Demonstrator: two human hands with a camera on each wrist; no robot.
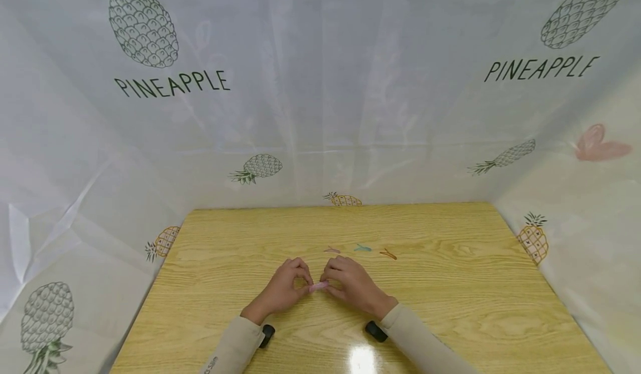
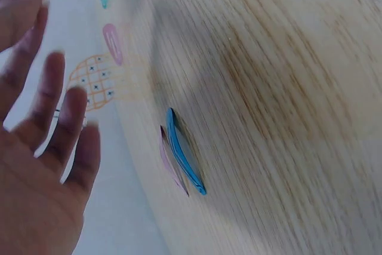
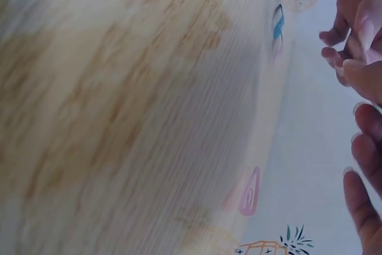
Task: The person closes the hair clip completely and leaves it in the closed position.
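Note:
Between both hands, low over the wooden table, is a small pink hair clip (image 1: 319, 286). My left hand (image 1: 284, 289) pinches its left end with thumb and forefinger. At the other end, the thumb and fingertips of my right hand (image 1: 354, 286) grip it. In the right wrist view the pale pink clip (image 3: 367, 35) is partly covered by fingers. Beyond the hands lie a pink clip (image 1: 332, 250), a teal clip (image 1: 363, 247) and an orange-brown clip (image 1: 388, 254). The left wrist view shows a blue clip (image 2: 184, 156) close beside a thin purple clip (image 2: 171, 164).
The wooden table (image 1: 225, 251) meets a white sheet (image 1: 320, 112) printed with pineapples at its back and sides. Dark wrist bands (image 1: 376, 331) sit at the sleeve cuffs. Light glares off the table's front.

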